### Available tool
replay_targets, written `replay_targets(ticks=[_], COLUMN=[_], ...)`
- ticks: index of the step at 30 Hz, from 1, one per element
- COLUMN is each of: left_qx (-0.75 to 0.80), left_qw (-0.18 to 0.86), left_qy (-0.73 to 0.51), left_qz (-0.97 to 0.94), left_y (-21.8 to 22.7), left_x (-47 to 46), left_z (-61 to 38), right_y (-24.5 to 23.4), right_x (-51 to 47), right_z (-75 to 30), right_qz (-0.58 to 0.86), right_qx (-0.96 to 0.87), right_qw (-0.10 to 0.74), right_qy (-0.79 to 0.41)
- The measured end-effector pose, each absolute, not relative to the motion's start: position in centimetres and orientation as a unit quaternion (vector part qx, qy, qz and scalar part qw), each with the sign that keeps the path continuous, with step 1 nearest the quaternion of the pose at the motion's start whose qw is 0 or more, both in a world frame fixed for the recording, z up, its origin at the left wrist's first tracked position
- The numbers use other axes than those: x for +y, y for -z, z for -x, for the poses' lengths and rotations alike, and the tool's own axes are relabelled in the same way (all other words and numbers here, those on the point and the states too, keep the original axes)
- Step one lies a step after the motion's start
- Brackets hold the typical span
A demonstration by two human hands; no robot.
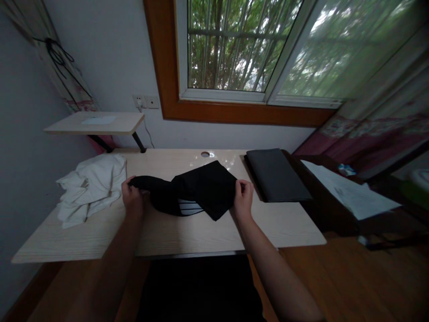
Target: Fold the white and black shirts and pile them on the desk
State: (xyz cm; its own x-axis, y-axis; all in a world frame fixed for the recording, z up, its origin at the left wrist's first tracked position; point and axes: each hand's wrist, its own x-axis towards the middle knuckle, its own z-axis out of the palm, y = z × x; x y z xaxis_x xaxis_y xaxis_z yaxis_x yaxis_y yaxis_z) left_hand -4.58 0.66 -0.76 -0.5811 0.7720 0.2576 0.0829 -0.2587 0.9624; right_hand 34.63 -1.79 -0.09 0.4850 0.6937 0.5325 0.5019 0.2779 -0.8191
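Far left: small wall shelf (95, 123) with a pale sheet on it, wall outlet (146, 102) just right of it. Below, a light wooden desk (284, 223). On its left end, a crumpled white cloth (90, 188), bunched, not folded.

Left hand (132, 197) just right of the white cloth, fingers closed on the narrow left end of a black garment (197, 190) (looks like a sleeve or leg part, can't tell which). Garment lies across the desk's middle, partly folded, broader flap tilted up toward the right, some pale stripes showing at its lower edge. Round cable hole (207, 154) in the desk behind it.

Right hand (243, 197) pinches the garment's right corner, thumb on top, fingers clamped on the fabric. Both hands are low, at desk level.

Right of that hand: a dark folded cloth (276, 174), flat rectangle, near the desk's far right edge, apart from the garment.

Further right, off the desk: a dark side table (321, 210) with a white paper sheet (351, 192) on it. Window (234, 44) above, trees outside, curtain (378, 134) at far right.
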Motion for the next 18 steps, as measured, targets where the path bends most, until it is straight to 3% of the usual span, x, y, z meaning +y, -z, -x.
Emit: replay_targets(ticks=[3,7,13,18], left_qx=[0.483,0.422,0.446,0.396], left_qw=[0.279,0.207,0.006,-0.04], left_qy=[-0.741,-0.713,-0.454,-0.27], left_qz=[-0.375,-0.521,-0.771,-0.877], left_y=[0.5,-0.1,-0.3,-0.4], left_x=[1.0,0.5,-1.1,-1.7], left_z=[3.4,2.1,1.2,0.0], right_y=[0.0,-0.4,-1.2,-0.7], right_x=[-2.4,-3.8,-4.0,-3.6], right_z=[-34.2,-33.1,-31.7,-31.3], right_qz=[0.576,0.498,0.357,0.405], right_qx=[-0.518,-0.647,-0.856,-0.857], right_qw=[0.621,0.559,0.361,0.318], right_qy=[-0.12,-0.142,-0.098,-0.029])
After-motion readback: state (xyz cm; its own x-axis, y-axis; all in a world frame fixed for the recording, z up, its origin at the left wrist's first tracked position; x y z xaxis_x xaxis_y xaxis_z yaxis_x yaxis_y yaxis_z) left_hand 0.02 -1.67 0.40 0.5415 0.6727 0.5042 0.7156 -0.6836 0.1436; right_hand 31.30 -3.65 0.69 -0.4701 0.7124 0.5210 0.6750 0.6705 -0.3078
